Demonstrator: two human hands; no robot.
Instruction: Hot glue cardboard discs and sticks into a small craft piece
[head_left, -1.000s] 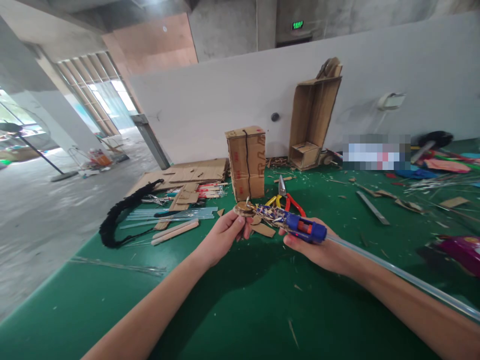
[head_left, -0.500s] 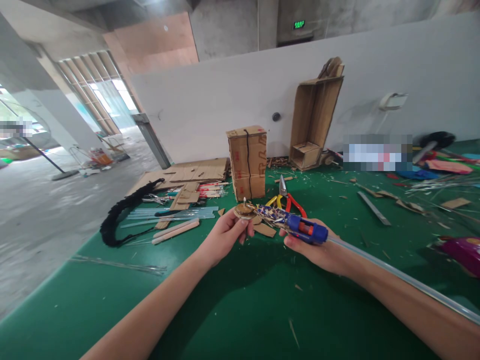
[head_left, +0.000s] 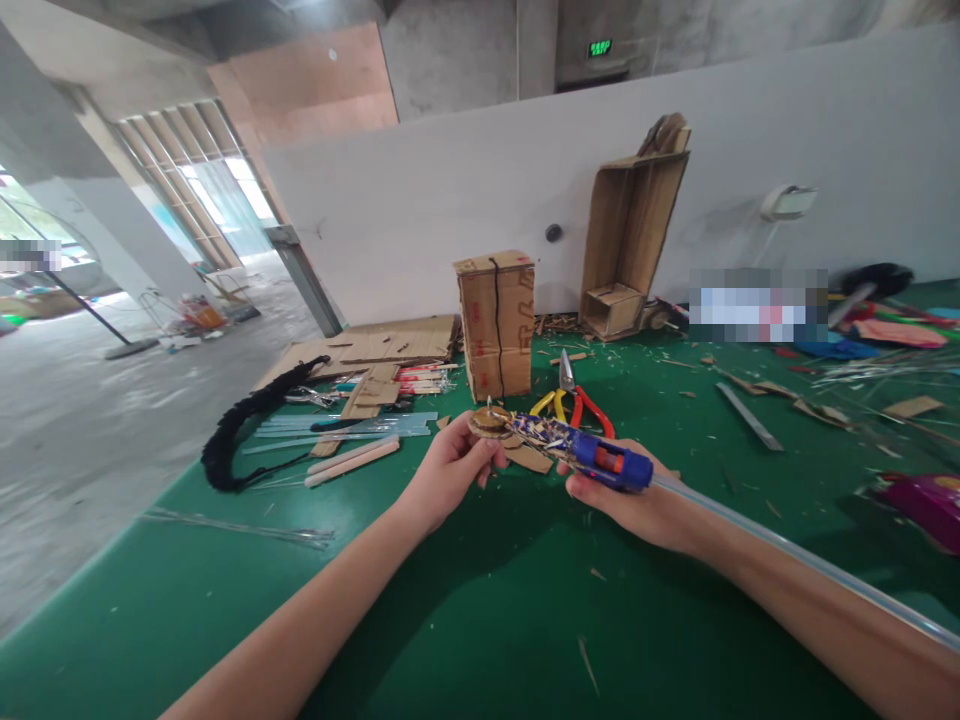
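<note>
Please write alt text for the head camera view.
A left hand pinches a small round brown disc while the right hand holds a blue glue gun to it, above a green table with pliers, cardboard box and scraps.

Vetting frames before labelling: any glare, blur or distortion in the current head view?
Head view: windows blown out at left; soft shadow on the green table below the hands; wide-angle stretch towards the edges, purple packet smeared at right; pixelated block over part of the table's far right.
</note>
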